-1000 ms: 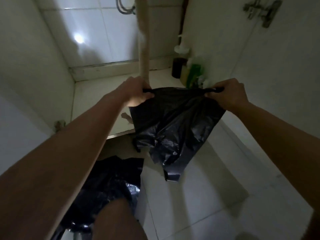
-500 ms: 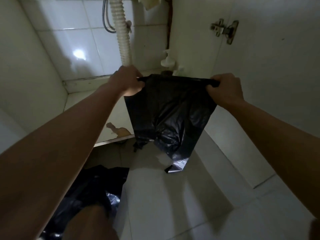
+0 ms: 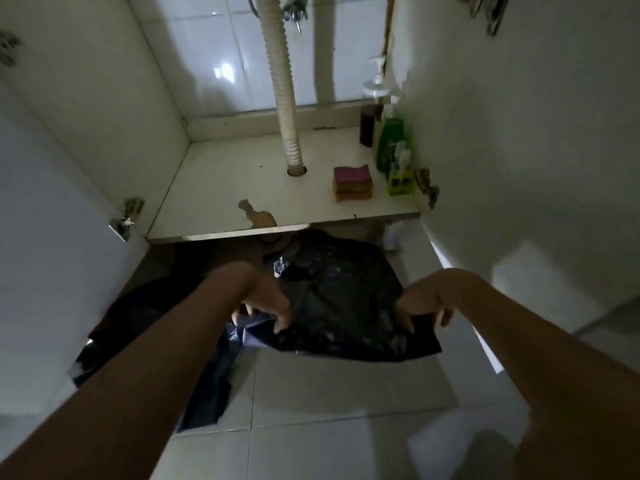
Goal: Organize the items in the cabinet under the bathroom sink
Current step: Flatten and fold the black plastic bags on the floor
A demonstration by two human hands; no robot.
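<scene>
A black plastic bag point(image 3: 343, 299) lies spread on the tiled floor in front of the open cabinet. My left hand point(image 3: 263, 303) pinches its near left corner and my right hand point(image 3: 426, 303) pinches its near right corner. On the cabinet shelf point(image 3: 221, 188) sit a stack of pink and orange sponges point(image 3: 352, 183), a green bottle point(image 3: 391, 140), a small yellow-green spray bottle point(image 3: 401, 178) and a dark pump bottle point(image 3: 369, 123) along the right wall.
A white corrugated drain hose point(image 3: 284, 84) runs down through the shelf. More black bags point(image 3: 145, 317) lie heaped on the floor at the left under my arm. Open cabinet doors stand at the left point(image 3: 45, 237) and right point(image 3: 519, 133).
Both hands have come down from chest height, lowering the hanging black bag until it lies spread on the floor. The view has tilted so the shelf and its bottles show.
</scene>
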